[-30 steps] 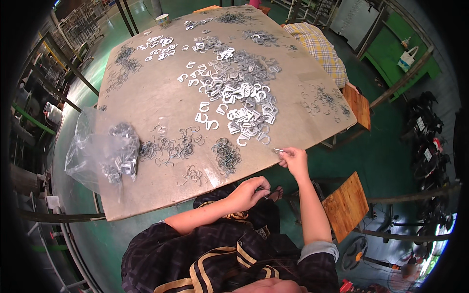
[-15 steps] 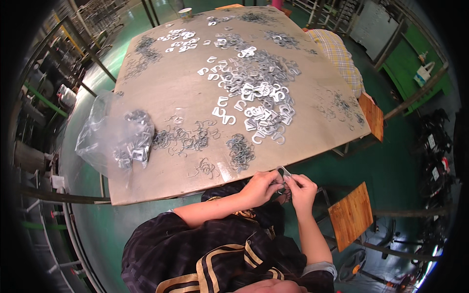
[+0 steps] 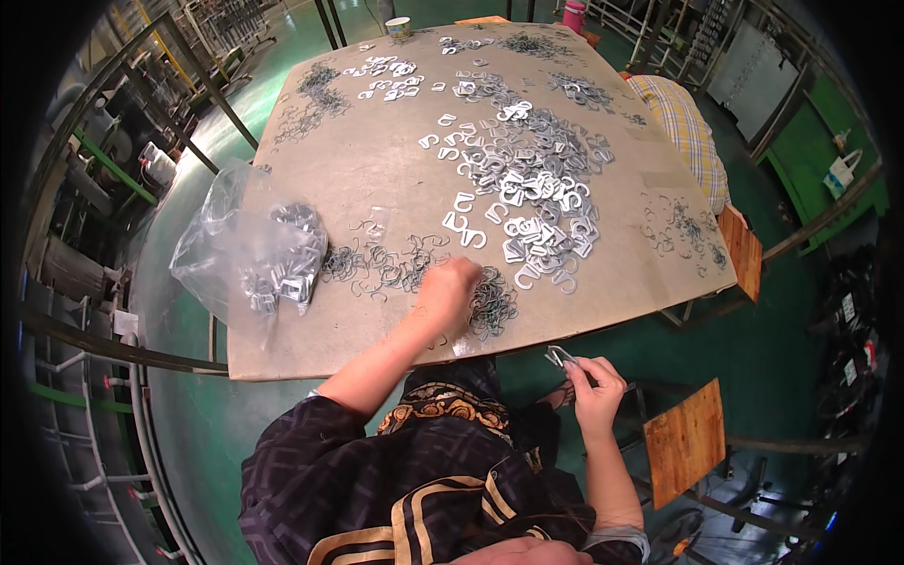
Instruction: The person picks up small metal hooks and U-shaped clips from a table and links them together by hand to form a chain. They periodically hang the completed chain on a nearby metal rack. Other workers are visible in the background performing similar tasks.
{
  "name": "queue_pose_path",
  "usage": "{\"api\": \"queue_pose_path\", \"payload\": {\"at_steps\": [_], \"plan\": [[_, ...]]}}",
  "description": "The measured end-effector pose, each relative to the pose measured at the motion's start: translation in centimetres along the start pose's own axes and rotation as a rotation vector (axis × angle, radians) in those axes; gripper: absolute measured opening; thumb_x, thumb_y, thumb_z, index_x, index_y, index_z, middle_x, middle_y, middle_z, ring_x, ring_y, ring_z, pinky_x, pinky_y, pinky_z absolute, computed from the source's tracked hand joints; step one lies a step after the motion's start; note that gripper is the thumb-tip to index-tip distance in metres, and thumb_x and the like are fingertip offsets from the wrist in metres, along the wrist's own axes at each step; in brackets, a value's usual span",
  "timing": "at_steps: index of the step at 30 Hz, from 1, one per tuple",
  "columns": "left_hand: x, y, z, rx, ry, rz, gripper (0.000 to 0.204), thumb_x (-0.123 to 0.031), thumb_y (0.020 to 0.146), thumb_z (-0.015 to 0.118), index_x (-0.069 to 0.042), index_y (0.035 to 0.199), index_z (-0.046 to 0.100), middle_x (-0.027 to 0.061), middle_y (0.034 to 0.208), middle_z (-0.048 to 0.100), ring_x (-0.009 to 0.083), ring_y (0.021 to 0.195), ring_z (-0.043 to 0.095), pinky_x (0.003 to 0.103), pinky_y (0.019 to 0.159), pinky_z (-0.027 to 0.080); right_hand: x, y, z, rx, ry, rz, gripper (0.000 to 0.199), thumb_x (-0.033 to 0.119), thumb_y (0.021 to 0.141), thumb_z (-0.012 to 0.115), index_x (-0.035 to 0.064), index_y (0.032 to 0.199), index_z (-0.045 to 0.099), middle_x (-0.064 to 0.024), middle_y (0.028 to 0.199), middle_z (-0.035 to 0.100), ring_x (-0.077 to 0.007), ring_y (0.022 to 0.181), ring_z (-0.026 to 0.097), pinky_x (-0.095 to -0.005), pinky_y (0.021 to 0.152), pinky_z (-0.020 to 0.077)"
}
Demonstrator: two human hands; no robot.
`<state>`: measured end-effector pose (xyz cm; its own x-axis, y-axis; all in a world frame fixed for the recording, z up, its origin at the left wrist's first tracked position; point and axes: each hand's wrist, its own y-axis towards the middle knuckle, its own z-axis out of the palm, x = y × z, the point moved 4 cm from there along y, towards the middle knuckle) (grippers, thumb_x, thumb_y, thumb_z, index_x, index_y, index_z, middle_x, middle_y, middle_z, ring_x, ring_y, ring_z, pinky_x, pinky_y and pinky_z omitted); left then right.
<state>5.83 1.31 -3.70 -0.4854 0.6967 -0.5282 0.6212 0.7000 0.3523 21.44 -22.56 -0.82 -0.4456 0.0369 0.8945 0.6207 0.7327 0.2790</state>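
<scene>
My left hand [image 3: 447,294] is curled over the near part of the table, between two heaps of thin grey wire clips. Its fingertips touch the edge of the right heap [image 3: 493,306]; whatever they pinch is hidden. The left heap [image 3: 377,267] spreads loosely beside my wrist. Off the table's near edge, my right hand [image 3: 597,384] pinches a grey metal hook [image 3: 559,356] between thumb and fingers. Farther up the table lies a big pile of flat silvery metal hooks [image 3: 541,155], with several brighter ones [image 3: 461,224] at its left side.
A clear plastic bag [image 3: 221,245] of metal parts rests at the table's [image 3: 348,169] left edge. Smaller clip heaps lie at the far left and right. A wooden stool [image 3: 686,441] stands at my right; a paper cup [image 3: 398,27] sits at the far edge.
My hands were together at the table's near edge over the hook. The left has moved up and left to the wire clips; the right keeps the hook, slightly lower. The view has shifted.
</scene>
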Motion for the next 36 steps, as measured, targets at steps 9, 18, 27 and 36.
{"api": "queue_pose_path", "payload": {"at_steps": [9,18,27,36], "plan": [[6.5,4.9,1.3,0.309,0.652,0.098,0.008,-0.004,0.073,0.063,0.000,0.076,0.068,0.0156,0.085,0.068,0.0315,0.085,0.067,0.040,0.071,0.056,-1.2,0.1,0.7,0.042,0.075,0.078,0.011,0.003,0.083,0.071,-0.0061,0.089,0.069,-0.0109,0.074,0.066,-0.0156,0.062,0.063,-0.0264,0.057,0.0491],[-0.8,1.1,0.4,0.415,-0.724,-0.191,0.004,-0.002,0.083,0.065,0.001,0.085,0.066,0.0037,0.080,0.068,0.0090,0.071,0.063,0.025,0.065,0.051,-1.5,0.0,1.1,0.094,0.002,0.083,0.011,0.002,0.083,0.071,-0.0053,0.090,0.069,-0.0094,0.074,0.068,-0.0148,0.063,0.067,-0.0255,0.058,0.0510],[-10.9,-3.2,1.0,0.421,-0.811,0.223,0.009,-0.004,0.081,0.070,-0.002,0.088,0.065,0.0078,0.092,0.058,0.0216,0.092,0.056,0.031,0.081,0.045,-0.1,-0.4,0.8,0.133,-0.059,0.057,0.012,0.005,0.081,0.072,-0.0019,0.090,0.070,-0.0116,0.077,0.068,-0.0195,0.062,0.067,-0.0292,0.057,0.0514],[-10.9,-5.1,2.5,0.502,-1.001,0.065,0.009,-0.003,0.092,0.060,-0.001,0.099,0.053,0.0120,0.101,0.067,0.0196,0.098,0.064,0.034,0.088,0.049,-0.7,0.4,0.0,0.300,0.011,-0.056,0.011,0.008,0.079,0.075,-0.0009,0.084,0.071,-0.0098,0.071,0.066,-0.0162,0.060,0.064,-0.0270,0.054,0.0484]]}}
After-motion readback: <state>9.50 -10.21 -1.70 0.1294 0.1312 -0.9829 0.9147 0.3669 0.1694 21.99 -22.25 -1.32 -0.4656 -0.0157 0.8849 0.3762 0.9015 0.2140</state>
